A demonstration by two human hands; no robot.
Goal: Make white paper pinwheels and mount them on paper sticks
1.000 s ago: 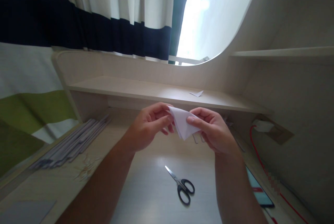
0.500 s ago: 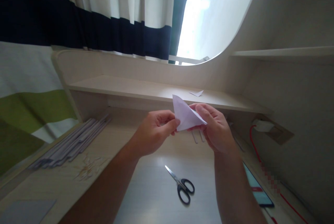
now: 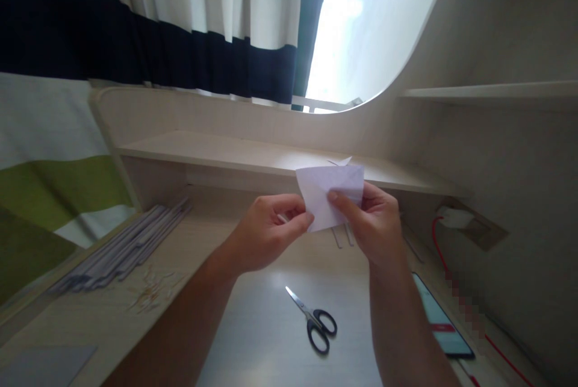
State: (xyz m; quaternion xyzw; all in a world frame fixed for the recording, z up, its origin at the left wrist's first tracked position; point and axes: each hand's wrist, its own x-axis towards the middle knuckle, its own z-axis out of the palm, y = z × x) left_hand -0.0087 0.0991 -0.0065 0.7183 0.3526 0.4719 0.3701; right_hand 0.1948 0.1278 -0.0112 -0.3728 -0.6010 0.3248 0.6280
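A small white sheet of paper (image 3: 332, 185), roughly square and creased, is held up above the desk between both hands. My left hand (image 3: 275, 227) pinches its lower left corner between thumb and fingers. My right hand (image 3: 372, 215) grips the right side, its thumb lying across the front while the fingers are behind the sheet. Below the hands, scissors (image 3: 316, 321) with black handles lie on the desk, blades pointing up and left. A folded paper piece (image 3: 342, 161) rests on the shelf just behind the sheet, partly covered by it.
Long folded paper strips (image 3: 126, 248) are stacked at the desk's left, with a pile of small thin sticks or scraps (image 3: 156, 291) beside them. A grey sheet (image 3: 47, 366) lies front left. On the right are a phone (image 3: 442, 321) and a white plug (image 3: 455, 217) with a red cable.
The paper has gone from a folded triangle to an opened, flatter square facing me. My right thumb has shifted onto its front.
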